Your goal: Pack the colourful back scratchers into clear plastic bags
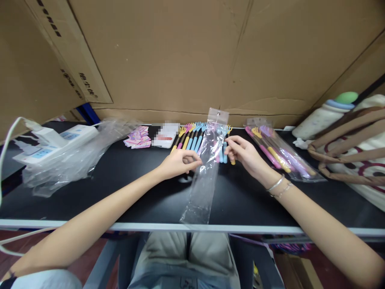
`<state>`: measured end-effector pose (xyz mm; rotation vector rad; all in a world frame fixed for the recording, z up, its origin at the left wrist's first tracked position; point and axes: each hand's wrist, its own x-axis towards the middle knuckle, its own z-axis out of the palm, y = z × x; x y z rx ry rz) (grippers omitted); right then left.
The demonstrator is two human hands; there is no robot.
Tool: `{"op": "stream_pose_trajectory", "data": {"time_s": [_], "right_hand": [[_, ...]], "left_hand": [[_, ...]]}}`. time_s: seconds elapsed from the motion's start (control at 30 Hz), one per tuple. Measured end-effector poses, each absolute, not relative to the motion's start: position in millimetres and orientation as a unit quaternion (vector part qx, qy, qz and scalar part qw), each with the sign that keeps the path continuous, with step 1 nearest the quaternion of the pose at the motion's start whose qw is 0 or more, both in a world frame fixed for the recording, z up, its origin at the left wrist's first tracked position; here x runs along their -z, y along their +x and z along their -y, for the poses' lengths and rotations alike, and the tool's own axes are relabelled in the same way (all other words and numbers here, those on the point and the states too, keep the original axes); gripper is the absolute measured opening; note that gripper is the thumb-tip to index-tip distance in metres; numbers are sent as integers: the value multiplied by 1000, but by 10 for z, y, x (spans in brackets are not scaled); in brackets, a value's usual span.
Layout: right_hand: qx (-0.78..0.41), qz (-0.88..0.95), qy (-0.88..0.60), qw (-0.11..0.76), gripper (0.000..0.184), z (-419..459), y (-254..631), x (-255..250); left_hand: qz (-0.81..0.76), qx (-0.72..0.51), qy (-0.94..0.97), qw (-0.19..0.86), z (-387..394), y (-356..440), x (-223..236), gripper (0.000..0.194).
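A long clear plastic bag [204,180] with a hang-hole header lies across the middle of the desk, its lower end reaching the front edge. My left hand [182,162] is closed, thumb and fingertips pinching the bag's left edge. My right hand [243,154] has its fingers curled, with thumb and forefinger together at the bag's right edge; what they grip, if anything, is unclear. Behind the bag, a row of back scratchers [192,140] with claw heads and blue, yellow, pink and purple handles lies side by side, partly covered by the bag and my hands.
Bagged back scratchers [278,154] lie to the right, near a white bottle [320,120] and a cloth bag [355,146]. Pink printed cards [138,138] and a white card stack [165,134] sit at the back. Left are crumpled plastic bags [75,164] and a power strip [48,146].
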<state>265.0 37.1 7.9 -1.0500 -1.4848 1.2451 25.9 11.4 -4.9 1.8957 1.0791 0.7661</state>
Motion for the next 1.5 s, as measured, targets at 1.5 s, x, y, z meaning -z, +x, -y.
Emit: {"op": "stream_pose_trajectory", "data": {"time_s": [1.5], "right_hand": [[-591, 624, -426, 283, 58, -226, 2457, 42]], "left_hand": [[-377, -249, 684, 573, -87, 272, 103, 57]]}}
